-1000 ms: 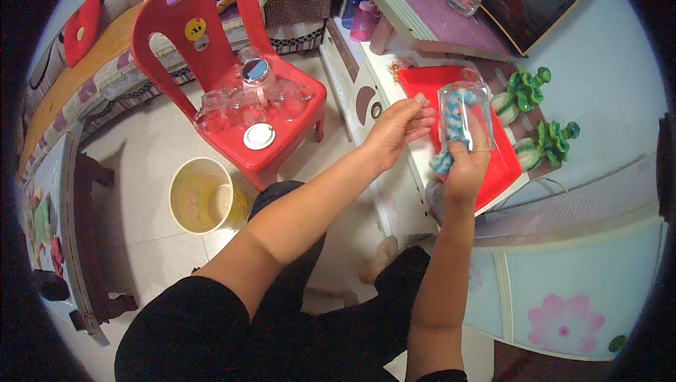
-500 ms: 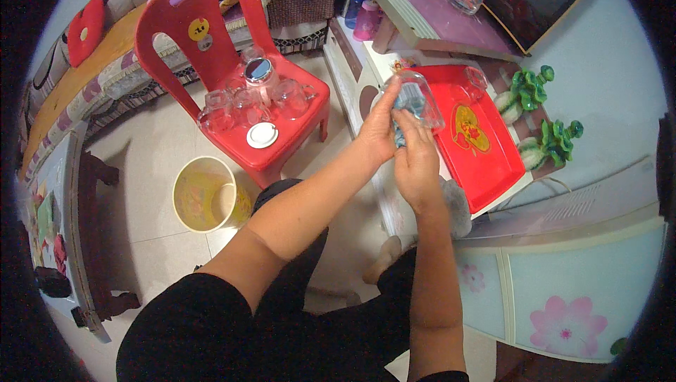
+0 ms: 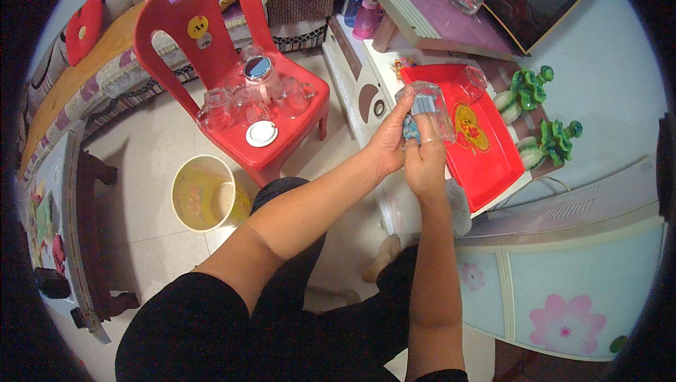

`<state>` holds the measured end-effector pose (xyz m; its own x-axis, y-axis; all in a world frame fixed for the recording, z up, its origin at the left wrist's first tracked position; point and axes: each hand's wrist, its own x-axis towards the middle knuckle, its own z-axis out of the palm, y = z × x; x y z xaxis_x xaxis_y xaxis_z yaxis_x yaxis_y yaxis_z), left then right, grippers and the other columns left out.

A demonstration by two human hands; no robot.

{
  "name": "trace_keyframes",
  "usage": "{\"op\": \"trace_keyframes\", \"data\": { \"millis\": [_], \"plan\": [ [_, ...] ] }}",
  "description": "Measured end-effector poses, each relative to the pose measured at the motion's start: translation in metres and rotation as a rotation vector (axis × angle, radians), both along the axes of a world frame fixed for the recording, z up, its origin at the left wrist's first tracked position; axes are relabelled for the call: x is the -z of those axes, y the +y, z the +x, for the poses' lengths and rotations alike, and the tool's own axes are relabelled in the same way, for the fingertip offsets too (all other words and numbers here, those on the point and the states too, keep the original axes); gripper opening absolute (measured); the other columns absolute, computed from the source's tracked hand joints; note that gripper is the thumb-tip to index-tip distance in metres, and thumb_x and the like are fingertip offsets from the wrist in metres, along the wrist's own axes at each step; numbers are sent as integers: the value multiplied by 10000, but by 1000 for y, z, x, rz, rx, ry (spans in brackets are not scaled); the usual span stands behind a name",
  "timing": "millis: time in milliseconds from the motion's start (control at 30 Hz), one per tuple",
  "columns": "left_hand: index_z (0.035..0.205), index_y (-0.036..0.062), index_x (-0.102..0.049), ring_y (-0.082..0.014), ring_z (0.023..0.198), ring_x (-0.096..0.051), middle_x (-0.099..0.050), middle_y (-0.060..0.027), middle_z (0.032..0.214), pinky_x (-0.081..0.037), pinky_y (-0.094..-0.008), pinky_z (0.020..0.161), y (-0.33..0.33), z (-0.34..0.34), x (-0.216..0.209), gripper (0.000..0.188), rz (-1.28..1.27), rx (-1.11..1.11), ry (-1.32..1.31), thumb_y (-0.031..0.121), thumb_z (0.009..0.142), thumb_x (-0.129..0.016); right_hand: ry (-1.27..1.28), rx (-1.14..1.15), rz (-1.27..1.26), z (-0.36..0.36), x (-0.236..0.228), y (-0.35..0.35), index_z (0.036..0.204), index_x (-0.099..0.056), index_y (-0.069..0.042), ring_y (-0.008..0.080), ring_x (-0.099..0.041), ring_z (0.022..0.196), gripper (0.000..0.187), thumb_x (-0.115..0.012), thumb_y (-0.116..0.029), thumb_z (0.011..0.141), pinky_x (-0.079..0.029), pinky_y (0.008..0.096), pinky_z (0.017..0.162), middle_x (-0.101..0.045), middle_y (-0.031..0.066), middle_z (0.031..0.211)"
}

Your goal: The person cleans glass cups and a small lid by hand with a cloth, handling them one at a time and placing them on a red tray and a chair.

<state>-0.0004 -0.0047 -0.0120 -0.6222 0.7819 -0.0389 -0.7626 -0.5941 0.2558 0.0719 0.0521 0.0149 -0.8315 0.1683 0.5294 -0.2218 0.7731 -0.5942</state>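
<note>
Over the near edge of the red tray (image 3: 491, 171), my left hand (image 3: 391, 139) grips a clear glass cup (image 3: 443, 118) tilted on its side. My right hand (image 3: 425, 167) is closed, its fingers reaching into the cup's mouth. A bit of blue patterned cloth (image 3: 410, 128) shows between the hands at the glass; most of it is hidden. Another clear glass (image 3: 477, 80) stands at the tray's far end. To the left, several clear glass mugs (image 3: 290, 97) crowd the seat of a red plastic chair (image 3: 310, 79), beside a lidded pink-and-white container (image 3: 259, 76) and a round white lid (image 3: 261, 133).
A yellowish bin (image 3: 189, 202) stands on the floor before the chair. Green cabbage-shaped ornaments (image 3: 556, 141) line the wall right of the tray. A raised shelf (image 3: 451, 23) with a screen overhangs the white cabinet. A low table (image 3: 60, 220) is at far left.
Both hands and the glass cup have shifted slightly right. The cup has turned, and my right fingers now show inside it.
</note>
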Motion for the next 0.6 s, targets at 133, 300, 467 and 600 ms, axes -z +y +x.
{"op": "trace_keyframes", "data": {
  "millis": [133, 300, 467, 600],
  "plan": [
    [1124, 85, -541, -298, 964, -594, -601, -158, 1055, -476, -479, 871, -1, -6, 0, 616, 39, 15, 5, 596, 780, -579, 18, -43, -16, 0, 4, 0, 1162, -487, 42, 350, -478, 1118, 464, -437, 56, 701, -342, 376, 981, -514, 211, 1154],
    [1121, 98, -547, -286, 954, -593, -606, -133, 1042, -480, -466, 863, -13, -19, -9, 598, 107, -105, -6, 603, 801, -543, -8, -187, -32, 6, -7, -6, 1209, -490, 16, 315, -468, 1164, 514, -431, 64, 701, -321, 360, 1017, -511, 192, 1197],
    [1117, 96, -554, -272, 918, -595, -612, -117, 1032, -481, -457, 854, -14, -20, -12, 596, 157, -130, 7, 601, 803, -542, 110, -40, -8, 6, -14, -17, 1222, -475, 10, 387, -439, 1171, 536, -441, 47, 688, -320, 439, 1010, -488, 214, 1209],
    [1110, 96, -558, -259, 922, -597, -613, -115, 1022, -482, -438, 855, -1, -7, -8, 586, 211, -59, -11, 589, 794, -567, 84, 153, 320, 1, -2, -12, 1235, -454, 18, 425, -430, 1154, 549, -453, 43, 687, -327, 461, 997, -488, 227, 1188]
  ]
}}
